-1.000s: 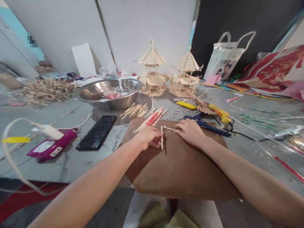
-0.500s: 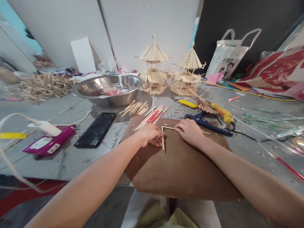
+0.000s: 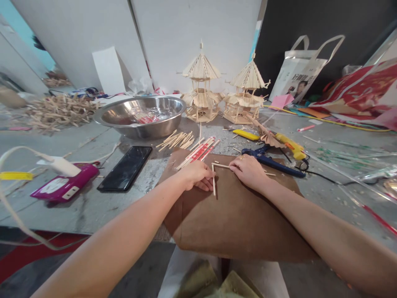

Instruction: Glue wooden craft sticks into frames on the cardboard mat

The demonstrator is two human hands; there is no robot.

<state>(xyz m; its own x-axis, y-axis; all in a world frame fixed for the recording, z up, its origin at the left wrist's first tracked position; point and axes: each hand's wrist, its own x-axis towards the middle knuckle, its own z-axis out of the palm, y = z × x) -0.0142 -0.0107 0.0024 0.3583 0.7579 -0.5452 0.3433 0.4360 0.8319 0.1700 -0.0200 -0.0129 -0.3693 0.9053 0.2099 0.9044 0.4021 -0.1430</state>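
My left hand pinches a short wooden stick that points toward me over the brown board. Its far end meets a second, longer wooden stick, so the two form a corner. My right hand is closed over the longer stick, whose other end shows past the hand. A blue glue gun lies just beyond my right hand. Behind my left hand is a bundle of sticks in red-printed paper, beside loose sticks.
Two stick pagoda models stand at the back, next to a steel basin. At left are a phone, a purple power strip and a stick heap. A yellow cutter and a yellow glue gun lie right.
Both hands keep their hold on the two sticks, with hardly any movement. The whole view has shifted very slightly.
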